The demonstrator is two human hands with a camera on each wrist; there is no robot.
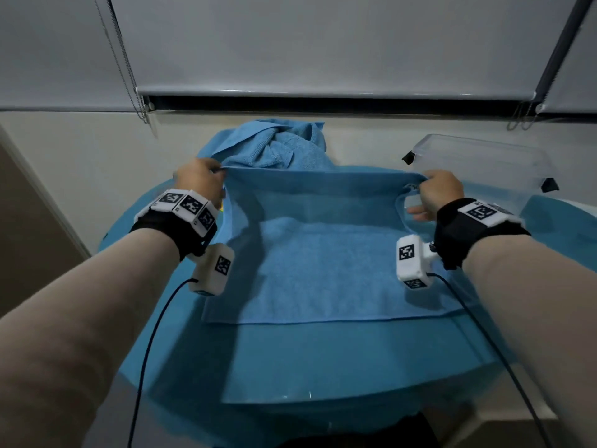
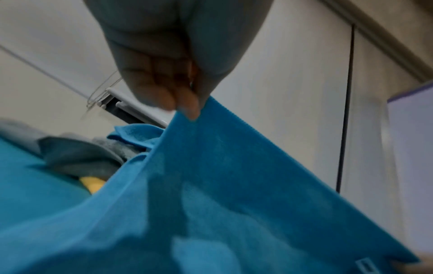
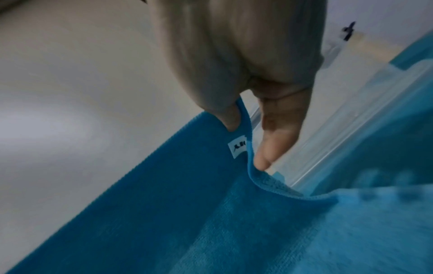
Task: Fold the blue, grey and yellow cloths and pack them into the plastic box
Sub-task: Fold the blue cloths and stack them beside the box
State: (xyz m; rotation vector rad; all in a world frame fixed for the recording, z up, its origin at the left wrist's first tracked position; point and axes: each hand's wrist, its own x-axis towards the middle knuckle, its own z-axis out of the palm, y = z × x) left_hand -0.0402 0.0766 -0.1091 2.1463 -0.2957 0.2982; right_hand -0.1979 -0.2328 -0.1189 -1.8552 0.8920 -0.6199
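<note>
- The plastic box [image 1: 478, 163] is standing at the far right of the table [image 1: 323, 367], just beyond the right hand; it is clear, rectangular with rounded corners, has dark clips at its ends, and I am seeing nothing lying inside it.
- The blue cloth [image 1: 323, 260] is lying spread over the middle of the table, its near edge flat and straight, its far edge lifted off the surface and stretched between the two hands.
- The left hand [image 1: 200, 179] is pinching the far left corner, its grip narrow, thumb against fingertips [image 2: 189, 109] on the cloth's hem.
- The right hand [image 1: 441, 192] is pinching the far right corner, the hem passing between thumb and a finger [image 3: 276, 140], right by a small white label [image 3: 237, 148] sewn into the edge.
- The cloth is looking like soft terry, with a looped pile in the centre and a smoother woven band along the edge.
- Another blue towel [image 1: 277, 147] is sitting crumpled in a heap behind the lifted edge.
- From the left wrist view, a grey cloth [image 2: 79, 159] is lying bunched on the table, with a bit of yellow cloth [image 2: 92, 183] peeking out from under it.
- The table's top is blue, smooth and rounded at the near edge.
- Both wrists are wearing black straps with white marker blocks [image 1: 187, 205].
</note>
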